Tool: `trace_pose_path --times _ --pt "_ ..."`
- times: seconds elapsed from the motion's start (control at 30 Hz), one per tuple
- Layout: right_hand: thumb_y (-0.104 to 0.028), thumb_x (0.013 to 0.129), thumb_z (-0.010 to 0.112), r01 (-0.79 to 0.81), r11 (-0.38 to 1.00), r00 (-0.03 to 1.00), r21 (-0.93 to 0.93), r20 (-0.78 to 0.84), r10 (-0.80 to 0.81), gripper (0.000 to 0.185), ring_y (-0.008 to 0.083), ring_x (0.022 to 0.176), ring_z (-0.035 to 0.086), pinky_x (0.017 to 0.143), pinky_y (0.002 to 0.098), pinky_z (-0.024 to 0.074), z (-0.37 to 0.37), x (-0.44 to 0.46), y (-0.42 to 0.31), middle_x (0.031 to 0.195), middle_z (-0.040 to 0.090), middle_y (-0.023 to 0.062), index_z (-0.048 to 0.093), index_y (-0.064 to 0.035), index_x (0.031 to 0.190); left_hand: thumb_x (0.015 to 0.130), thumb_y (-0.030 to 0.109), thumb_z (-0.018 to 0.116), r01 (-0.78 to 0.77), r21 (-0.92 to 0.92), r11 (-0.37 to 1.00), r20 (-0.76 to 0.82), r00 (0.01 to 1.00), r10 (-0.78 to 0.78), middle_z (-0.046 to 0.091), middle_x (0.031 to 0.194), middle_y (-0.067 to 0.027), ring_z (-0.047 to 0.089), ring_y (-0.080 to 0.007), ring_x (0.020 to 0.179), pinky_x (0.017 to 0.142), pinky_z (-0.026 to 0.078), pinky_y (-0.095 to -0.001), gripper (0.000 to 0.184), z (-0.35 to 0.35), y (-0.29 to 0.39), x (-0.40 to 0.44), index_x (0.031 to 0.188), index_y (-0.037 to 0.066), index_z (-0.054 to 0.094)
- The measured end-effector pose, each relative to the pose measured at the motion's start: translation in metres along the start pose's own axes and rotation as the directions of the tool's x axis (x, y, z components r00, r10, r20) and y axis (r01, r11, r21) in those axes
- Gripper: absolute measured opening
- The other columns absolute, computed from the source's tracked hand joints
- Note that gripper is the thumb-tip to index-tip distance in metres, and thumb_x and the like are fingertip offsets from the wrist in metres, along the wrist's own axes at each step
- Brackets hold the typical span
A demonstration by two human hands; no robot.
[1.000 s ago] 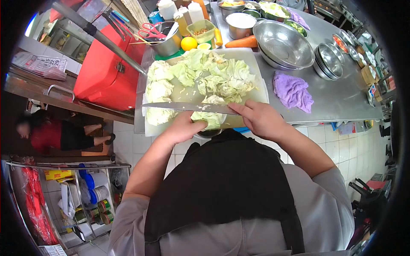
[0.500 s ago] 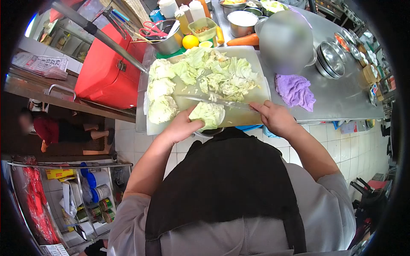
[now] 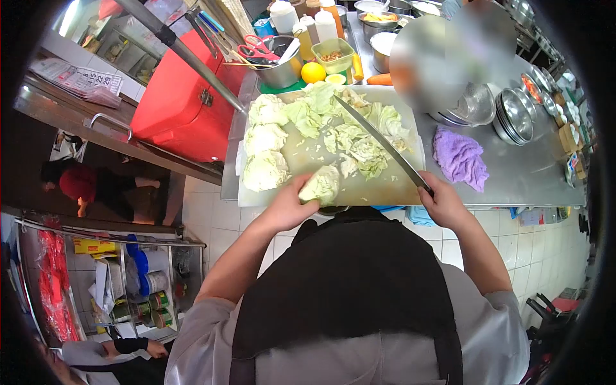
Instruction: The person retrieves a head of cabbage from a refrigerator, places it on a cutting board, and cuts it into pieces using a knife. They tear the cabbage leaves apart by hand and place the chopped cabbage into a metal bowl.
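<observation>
My left hand (image 3: pixel 293 204) grips a pale green cabbage piece (image 3: pixel 321 185) at the front edge of the white cutting board (image 3: pixel 372 192). In my right hand (image 3: pixel 443 200) is the handle of a long knife (image 3: pixel 383 142), its blade pointing up and left over the board. Three cabbage chunks (image 3: pixel 264 139) line the board's left side. Loose leaves (image 3: pixel 308 116) and cut cabbage pieces (image 3: pixel 369 154) lie across its back and right parts, beneath and beside the blade.
Right of the board are a purple cloth (image 3: pixel 460 158) and stacked metal bowls (image 3: pixel 514 116). Behind it stand a pot of utensils (image 3: pixel 280 72), an orange fruit (image 3: pixel 313 72) and bottles. A red cooler (image 3: pixel 179 102) is at left. People are at the left doorway and lower left.
The knife has swung from lying nearly level across the board to a steep slant. My right hand has moved right, and the cabbage piece in my left hand is tilted more upright.
</observation>
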State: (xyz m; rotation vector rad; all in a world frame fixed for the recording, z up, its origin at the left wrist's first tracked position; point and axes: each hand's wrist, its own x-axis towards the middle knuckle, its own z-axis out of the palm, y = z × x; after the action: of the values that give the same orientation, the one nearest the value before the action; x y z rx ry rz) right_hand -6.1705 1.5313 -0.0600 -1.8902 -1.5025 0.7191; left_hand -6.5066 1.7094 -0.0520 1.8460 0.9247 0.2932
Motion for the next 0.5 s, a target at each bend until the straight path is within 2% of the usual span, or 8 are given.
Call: trace_pose_path --times 0.03,0.13,0.2,0.27,0.4,0.5 --pt "-0.012 0.095 0.056 0.004 1.0 1.0 -0.014 -0.022 -0.005 0.037 0.0437 0.096 0.066 0.083 0.0457 0.0516 0.0 -0.002 0.002 0.103 0.068 0.0251 0.057 -0.0066 0.132 0.081 0.02 0.067 -0.008 0.11 0.994 -0.083 0.996 0.017 0.064 0.125 -0.0243 0.063 -0.0308 0.116 0.101 0.048 -0.0364 0.064 0.0 0.002 -0.001 0.136 -0.008 0.05" --pt "-0.012 0.096 0.056 -0.019 1.0 0.996 -0.02 -0.083 0.017 0.036 0.0428 0.092 0.066 0.081 0.0449 0.0519 -0.007 -0.01 0.011 0.1 0.068 0.0254 0.057 -0.0058 0.131 0.08 0.019 0.067 0.011 0.24 0.971 -0.284 0.957 0.059 0.065 0.122 -0.0255 0.063 -0.034 0.116 0.1 0.049 -0.0379 0.064 0.0 -0.004 -0.004 0.136 -0.008 0.05" --pt "-0.012 0.096 0.057 -0.05 0.998 0.993 0.043 -0.105 0.054 0.035 0.0417 0.089 0.067 0.079 0.0439 0.0521 -0.014 -0.011 0.012 0.097 0.068 0.0254 0.057 -0.0058 0.13 0.083 0.017 0.066 0.041 0.107 0.993 -0.326 0.946 -0.004 0.066 0.119 -0.0222 0.065 -0.0297 0.113 0.099 0.049 -0.0374 0.061 0.002 0.012 -0.015 0.135 -0.007 0.05" --pt "-0.012 0.096 0.057 -0.114 0.993 0.981 -0.031 -0.16 0.107 0.034 0.0409 0.087 0.067 0.078 0.043 0.0522 -0.023 -0.015 0.014 0.095 0.068 0.0255 0.058 -0.0057 0.129 0.084 0.016 0.066 0.076 -0.025 0.997 -0.343 0.936 -0.08 0.067 0.118 -0.0203 0.065 -0.0267 0.112 0.099 0.049 -0.0367 0.058 0.0 0.016 -0.021 0.135 -0.007 0.05" --pt "-0.012 0.095 0.059 -0.125 0.987 0.951 -0.103 -0.296 0.089 0.033 0.0399 0.084 0.068 0.075 0.042 0.0523 -0.031 -0.021 0.036 0.093 0.068 0.0253 0.058 -0.0052 0.127 0.084 0.014 0.066 0.013 -0.021 1.0 -0.368 0.93 -0.019 0.068 0.117 -0.0181 0.064 -0.0227 0.111 0.098 0.049 -0.0357 0.055 -0.009 0.017 -0.023 0.133 -0.007 0.052" --pt "-0.012 0.095 0.06 -0.283 0.95 0.93 -0.133 -0.281 0.238 0.035 0.0403 0.089 0.068 0.079 0.0427 0.0528 -0.038 -0.024 0.036 0.099 0.069 0.0252 0.057 -0.0058 0.129 0.083 0.014 0.068 -0.026 0.023 0.999 -0.402 0.915 0.033 0.068 0.117 -0.0181 0.064 -0.0222 0.111 0.098 0.049 -0.0352 0.055 -0.03 0.017 -0.026 0.132 -0.006 0.054"
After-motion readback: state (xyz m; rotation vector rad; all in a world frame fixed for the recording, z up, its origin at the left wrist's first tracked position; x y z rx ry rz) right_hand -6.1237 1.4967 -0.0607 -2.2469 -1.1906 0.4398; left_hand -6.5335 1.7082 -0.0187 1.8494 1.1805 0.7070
